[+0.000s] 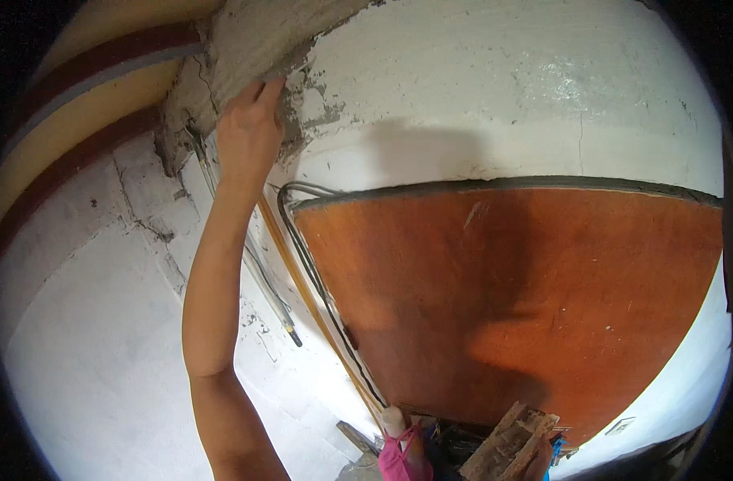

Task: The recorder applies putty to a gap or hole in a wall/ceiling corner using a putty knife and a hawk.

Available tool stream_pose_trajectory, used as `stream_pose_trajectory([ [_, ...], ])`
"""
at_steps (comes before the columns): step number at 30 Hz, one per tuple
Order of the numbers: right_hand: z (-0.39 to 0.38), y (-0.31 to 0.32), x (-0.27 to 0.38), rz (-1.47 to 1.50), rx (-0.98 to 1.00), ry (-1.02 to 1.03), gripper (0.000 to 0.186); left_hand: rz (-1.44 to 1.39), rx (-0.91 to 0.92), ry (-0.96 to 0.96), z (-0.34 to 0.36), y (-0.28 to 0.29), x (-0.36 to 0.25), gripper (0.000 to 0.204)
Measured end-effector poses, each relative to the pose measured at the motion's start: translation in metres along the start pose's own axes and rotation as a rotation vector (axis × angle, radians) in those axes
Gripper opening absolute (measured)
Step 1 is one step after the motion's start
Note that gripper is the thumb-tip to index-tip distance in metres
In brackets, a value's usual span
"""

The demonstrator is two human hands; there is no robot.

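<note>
My left hand point(252, 128) is raised high at the end of my outstretched arm, up against the wall near the ceiling corner. Its fingers are bent and closed, with the fingertips turned away toward the wall; whatever they hold, if anything, is hidden. Just right of the fingers lies a rough grey patch point(325, 114) where the white coating on the wall point(462, 80) is broken and flaking. Bare grey plaster point(258, 36) shows above the hand. My right hand is out of view.
An orange-brown board point(510, 297) covers much of the wall at right. Black cables point(308, 260), a yellowish strip point(290, 264) and a tube lamp point(266, 280) run down the corner. Below stand a pink bag point(398, 459) and a worn brown block point(506, 441). Dark red beams point(114, 58) cross the ceiling.
</note>
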State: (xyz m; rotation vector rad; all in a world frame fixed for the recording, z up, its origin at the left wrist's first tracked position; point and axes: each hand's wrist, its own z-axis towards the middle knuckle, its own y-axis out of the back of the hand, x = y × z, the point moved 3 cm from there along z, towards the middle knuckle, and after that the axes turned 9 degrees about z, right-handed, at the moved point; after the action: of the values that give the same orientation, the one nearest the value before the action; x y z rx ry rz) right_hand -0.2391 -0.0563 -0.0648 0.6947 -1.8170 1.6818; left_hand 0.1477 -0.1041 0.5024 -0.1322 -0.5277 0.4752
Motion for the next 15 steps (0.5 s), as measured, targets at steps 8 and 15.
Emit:
stream_pose_trajectory([
  [8,0.017,0.025,-0.024,0.037,0.021,-0.035,0.041,-0.214,0.084,0.035,-0.008,-0.002,-0.007,0.025],
  [15,0.015,0.025,-0.035,-0.011,-0.026,-0.019,0.041,-0.302,0.122,-0.085,-0.015,0.015,-0.006,0.024],
])
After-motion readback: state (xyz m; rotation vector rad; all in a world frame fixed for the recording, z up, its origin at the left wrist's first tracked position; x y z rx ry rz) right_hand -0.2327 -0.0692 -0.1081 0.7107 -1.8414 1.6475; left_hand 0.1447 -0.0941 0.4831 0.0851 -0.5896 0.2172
